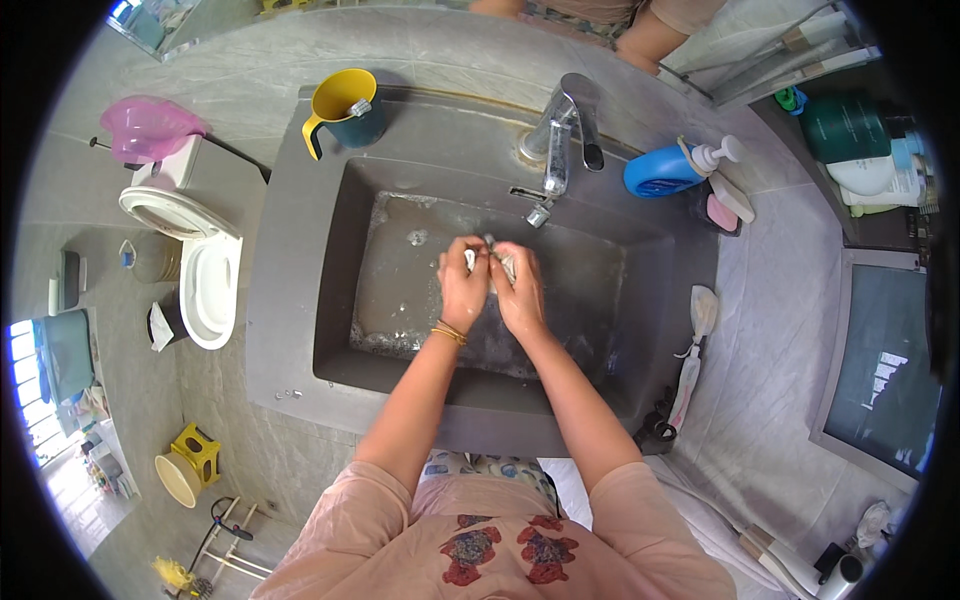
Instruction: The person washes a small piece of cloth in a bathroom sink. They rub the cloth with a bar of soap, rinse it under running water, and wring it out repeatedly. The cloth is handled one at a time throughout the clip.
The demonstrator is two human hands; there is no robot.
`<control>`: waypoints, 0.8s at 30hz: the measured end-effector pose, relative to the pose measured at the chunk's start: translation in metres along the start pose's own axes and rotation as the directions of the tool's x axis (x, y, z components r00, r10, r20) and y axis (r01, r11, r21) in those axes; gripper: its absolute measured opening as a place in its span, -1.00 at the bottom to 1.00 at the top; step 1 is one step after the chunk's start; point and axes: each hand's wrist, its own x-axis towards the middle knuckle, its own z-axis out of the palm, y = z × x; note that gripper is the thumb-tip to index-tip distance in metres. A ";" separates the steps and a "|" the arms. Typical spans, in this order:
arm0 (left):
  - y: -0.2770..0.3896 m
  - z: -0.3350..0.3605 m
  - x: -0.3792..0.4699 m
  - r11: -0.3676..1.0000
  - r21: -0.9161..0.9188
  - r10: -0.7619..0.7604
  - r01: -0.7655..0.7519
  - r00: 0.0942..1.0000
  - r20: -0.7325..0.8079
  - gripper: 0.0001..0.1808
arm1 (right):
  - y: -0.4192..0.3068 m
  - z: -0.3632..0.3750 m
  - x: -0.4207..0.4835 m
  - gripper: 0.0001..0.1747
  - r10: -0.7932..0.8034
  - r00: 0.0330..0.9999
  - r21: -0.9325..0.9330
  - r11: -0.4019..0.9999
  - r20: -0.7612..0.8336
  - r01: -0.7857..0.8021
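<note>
Over the middle of a grey sink basin (337, 270), my left hand (461, 285) and my right hand (523, 289) meet with fingers curled. Both grip a small whitish cloth (509, 265), bunched up and mostly hidden by my fingers. A darker bit shows between the fingertips at the top; I cannot tell what it is. Cloudy, sudsy water (397, 277) lies in the basin beneath my hands, with foam along its left edges. The chrome faucet (556, 161) stands behind my hands, its spout tip just above and to the right of them.
A yellow and dark-green mug (356, 127) stands at the sink's back left corner. A blue pump bottle (664, 171) and pink soap (722, 213) sit at the back right. Hair ties (658, 430) lie at the front right. A toilet (210, 292) is to the left.
</note>
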 end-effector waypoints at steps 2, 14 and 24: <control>-0.018 -0.009 0.005 0.985 0.167 0.040 -0.053 0.996 0.081 -0.52 | 0.008 -0.009 -0.010 -0.43 -0.086 0.984 -0.417 0.897 0.153 0.144; 0.004 0.024 0.006 0.350 -0.786 -0.482 0.510 0.817 0.316 -0.53 | 0.010 0.031 -0.021 -0.53 0.402 0.913 0.787 0.542 0.066 -0.295; 0.013 0.021 -0.005 0.770 -0.606 -0.289 0.199 0.956 -0.053 -0.75 | -0.055 0.022 -0.005 -0.63 0.546 0.837 0.709 0.577 0.034 -0.405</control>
